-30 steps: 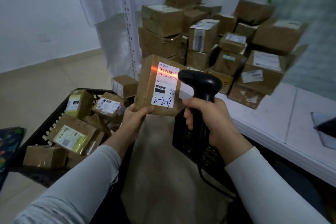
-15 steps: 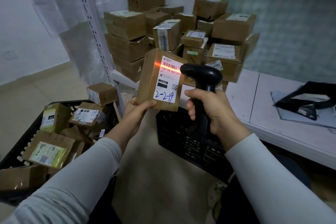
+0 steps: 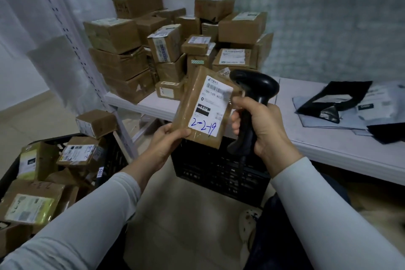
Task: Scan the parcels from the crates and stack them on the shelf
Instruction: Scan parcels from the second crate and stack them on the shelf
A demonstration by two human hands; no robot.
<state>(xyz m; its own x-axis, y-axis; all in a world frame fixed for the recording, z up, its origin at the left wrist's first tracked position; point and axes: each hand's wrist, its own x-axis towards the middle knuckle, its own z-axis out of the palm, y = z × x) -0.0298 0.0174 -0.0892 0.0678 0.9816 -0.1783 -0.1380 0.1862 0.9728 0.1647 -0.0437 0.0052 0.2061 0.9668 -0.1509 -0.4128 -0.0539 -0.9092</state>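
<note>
My left hand (image 3: 166,140) grips the lower left corner of a flat brown parcel (image 3: 197,107) with a white label marked "2-2-19", held upright in the centre of view. Right beside it, my right hand (image 3: 260,125) is closed around the handle of a black barcode scanner (image 3: 252,94), whose head points left at the label. No scan line shows on the label. A black crate (image 3: 114,155) at lower left holds several labelled parcels. The white shelf (image 3: 328,144) behind carries a stack of several brown boxes (image 3: 175,50).
A second black crate (image 3: 219,173) stands on the floor under the shelf, just below the held parcel. Black and grey mailer bags (image 3: 350,107) lie on the shelf at right. A white perforated shelf post (image 3: 87,61) rises at left. A small box (image 3: 96,123) sits by the post.
The red scan line on the label is gone. The parcel has tilted and shifted right, closer to the scanner. My view has swung further right, so the shelf fills more of the frame.
</note>
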